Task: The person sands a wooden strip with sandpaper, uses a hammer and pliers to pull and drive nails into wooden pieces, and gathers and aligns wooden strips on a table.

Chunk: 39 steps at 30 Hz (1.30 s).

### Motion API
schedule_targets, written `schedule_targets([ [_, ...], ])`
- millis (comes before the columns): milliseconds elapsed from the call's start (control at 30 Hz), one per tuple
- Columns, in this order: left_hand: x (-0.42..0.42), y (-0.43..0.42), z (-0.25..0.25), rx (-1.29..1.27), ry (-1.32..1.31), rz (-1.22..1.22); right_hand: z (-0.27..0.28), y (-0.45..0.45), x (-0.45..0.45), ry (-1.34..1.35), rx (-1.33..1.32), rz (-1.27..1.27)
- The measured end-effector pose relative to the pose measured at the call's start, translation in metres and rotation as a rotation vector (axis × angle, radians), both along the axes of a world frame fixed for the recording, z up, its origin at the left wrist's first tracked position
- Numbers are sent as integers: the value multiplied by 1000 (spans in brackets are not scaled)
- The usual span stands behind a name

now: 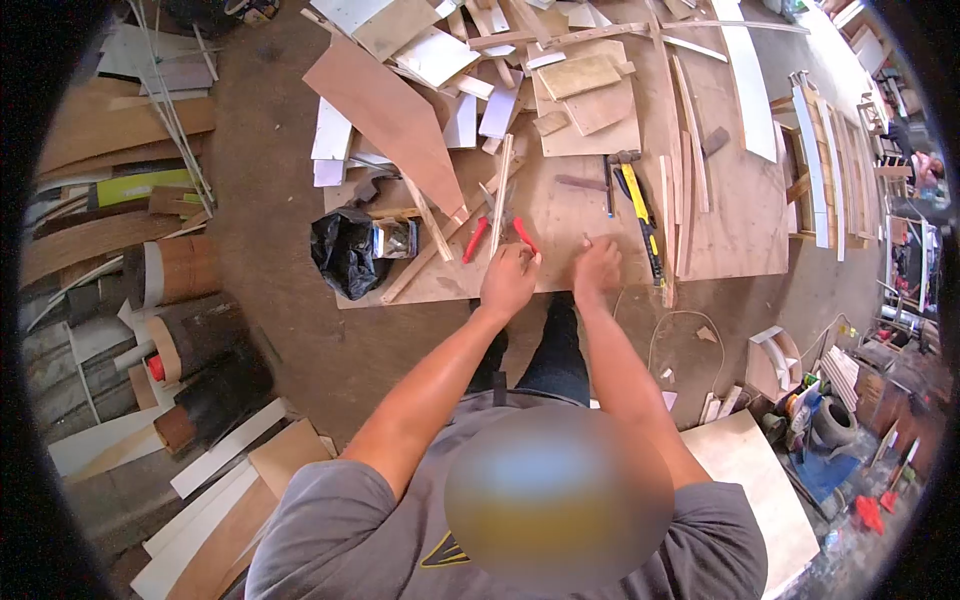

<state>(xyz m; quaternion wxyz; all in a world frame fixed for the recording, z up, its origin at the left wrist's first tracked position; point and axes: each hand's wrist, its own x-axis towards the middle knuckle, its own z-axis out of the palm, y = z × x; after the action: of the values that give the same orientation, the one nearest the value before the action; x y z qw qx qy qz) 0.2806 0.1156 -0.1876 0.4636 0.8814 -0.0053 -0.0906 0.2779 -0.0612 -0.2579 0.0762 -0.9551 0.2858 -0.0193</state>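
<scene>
My left hand [509,280] is at the near edge of the plywood board [740,255], its fingers closed round the near end of a thin wooden strip [501,195]. Under that strip lie red-handled pliers [476,240], one handle close to my left fingertips. To the right, my right hand [597,268] is held in a pinch over the board; a small thing may be at its fingertips, too small to name. A hammer [626,158] and a yellow-and-black tool [638,205] lie beyond my right hand. Left of my hands sits a black plastic bag [343,250] beside a small box [396,238].
Wood offcuts [430,55] are piled at the board's far side, with a large brown panel [385,125] on top. Long strips [688,180] lie at the right. Scrap boards [120,220] line the left floor. A cord [655,335] loops on the floor at the right.
</scene>
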Motion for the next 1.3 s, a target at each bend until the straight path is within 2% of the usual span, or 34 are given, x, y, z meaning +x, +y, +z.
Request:
schedule_targets([
  [67, 0, 8, 17, -105, 33, 65, -9, 2, 2, -91, 65, 69],
  [167, -4, 27, 16, -279, 92, 224, 51, 48, 5, -216, 348, 302],
  [233, -5, 46, 14, -432, 105, 387, 64, 91, 16, -432, 635, 500],
  [267, -6, 57, 14, -512, 111, 465, 75, 114, 17, -429, 706, 575],
  [300, -5, 74, 36, -611, 87, 476, 96, 139, 19, -425, 774, 648],
  [367, -2, 107, 54, -603, -20, 616, 124, 184, 29, -451, 786, 759],
  [500, 4, 173, 79, -577, -99, 847, 133, 266, 50, -511, 871, 898],
  [533, 5, 190, 78, -652, -96, 844, 130, 285, 52, -461, 883, 901],
  [600, 8, 219, 81, -576, -10, 886, 131, 304, 56, -320, 867, 985],
  [667, 10, 236, 72, -607, 59, 951, 131, 313, 53, -326, 780, 986],
  [767, 4, 220, 82, -461, -17, 932, 137, 287, 43, -493, 795, 961],
  [867, -7, 188, 47, -272, -192, 674, 138, 214, 31, -511, 687, 847],
  [900, -6, 158, 62, -340, -173, 636, 139, 181, 27, -392, 669, 780],
  [933, -6, 136, 60, -242, -202, 533, 140, 144, 24, -275, 650, 711],
  [967, -4, 117, 40, -310, -202, 409, 134, 109, 22, -275, 504, 654],
  [1067, -1, 40, 53, -338, 79, 207, 71, -4, 10, -300, 115, 444],
  [1133, 2, 0, 32, -325, 118, 83, 96, -61, 6, -31, -10, 271],
  [1233, 11, -66, 23, -296, 233, 12, 49, -126, -5, 61, -116, 243],
  [1300, 20, -106, 9, -310, 306, 1, 32, -148, -5, 172, -19, 261],
])
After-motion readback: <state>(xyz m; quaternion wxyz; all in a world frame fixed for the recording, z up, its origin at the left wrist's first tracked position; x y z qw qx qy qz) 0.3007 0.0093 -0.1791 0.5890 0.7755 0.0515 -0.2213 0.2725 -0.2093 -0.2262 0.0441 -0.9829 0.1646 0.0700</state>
